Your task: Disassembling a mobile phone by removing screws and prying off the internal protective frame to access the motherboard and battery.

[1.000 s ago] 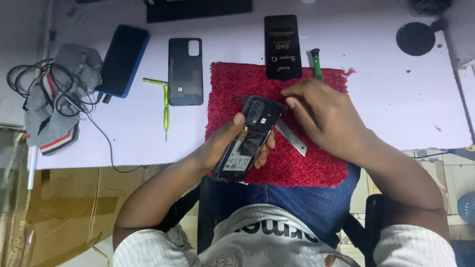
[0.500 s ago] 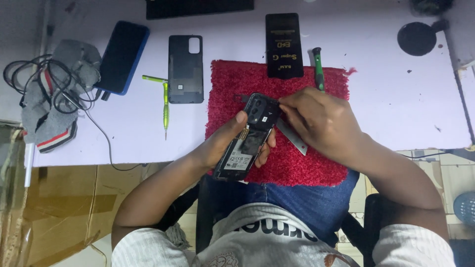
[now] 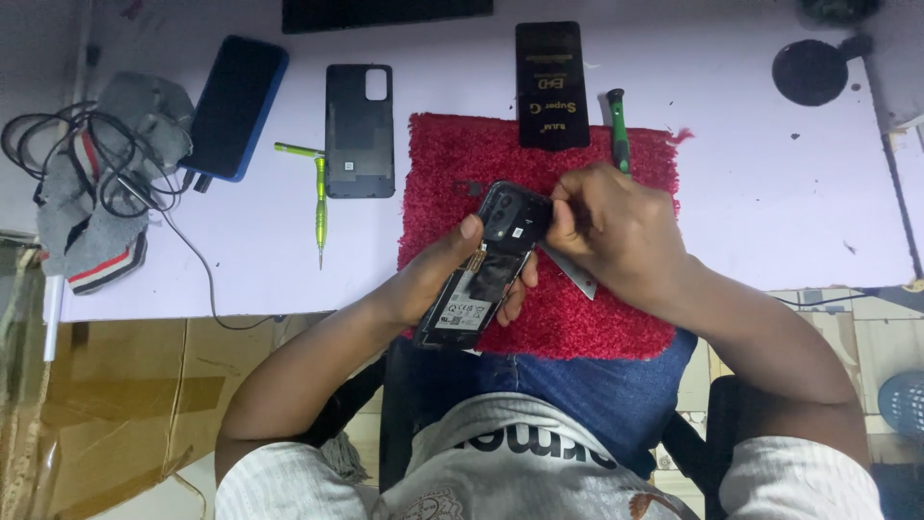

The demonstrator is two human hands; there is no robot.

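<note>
The mat is rough, fuzzy red cloth. The opened phone shows matt black plastic and a paper-like white label inside. A flat blade beside it looks like dull bare metal. The back cover is matt dark plastic; the blue phone has a glossy dark face. The counter is smooth, pale and speckled with marks. The rag is soft grey cloth.

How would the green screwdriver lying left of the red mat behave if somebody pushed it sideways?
The green screwdriver looks slim and round, so it would probably roll on the smooth white table. It seems light and stiff. Its narrow tip may let it pivot.
</note>
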